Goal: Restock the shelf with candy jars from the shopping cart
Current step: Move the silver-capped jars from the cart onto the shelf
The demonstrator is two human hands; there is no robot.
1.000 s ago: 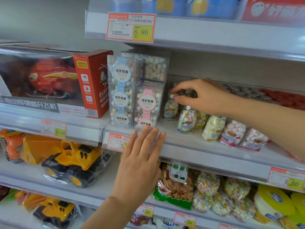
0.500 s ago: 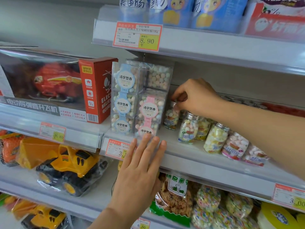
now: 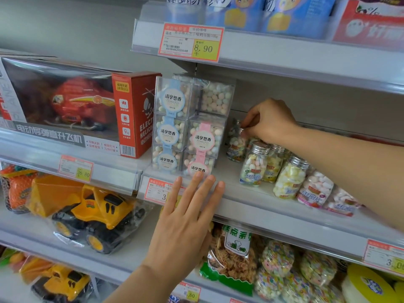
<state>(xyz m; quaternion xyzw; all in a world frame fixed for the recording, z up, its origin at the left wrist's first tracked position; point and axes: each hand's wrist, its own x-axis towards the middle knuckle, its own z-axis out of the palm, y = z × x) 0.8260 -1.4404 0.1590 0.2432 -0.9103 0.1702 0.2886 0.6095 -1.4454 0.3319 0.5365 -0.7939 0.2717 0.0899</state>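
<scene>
Shelf tags and pack lettering, toy and sweets bay.

Upper-shelf tag (image 3: 190, 42): ¥8.90 on a yellow panel, code line starting 6936462. Helicopter box (image 3: 65, 106): front strip 电动导弹直升飞机, red end panel ELECT / HELICO, the rest out of sight. Tag under the box (image 3: 75, 169): 36.80. Clear candy cubes (image 3: 172, 99): round labels, blue and pink, each 清享悠香. Tag below the cubes (image 3: 156, 191): only a 3 legible. Right-hand tag (image 3: 384, 256): 3.00. Bottom tag (image 3: 189, 291): 8.80. Snack bag (image 3: 231, 259), header card: 糕点系. Candy jars (image 3: 253, 167): print too blurred to read.
</scene>
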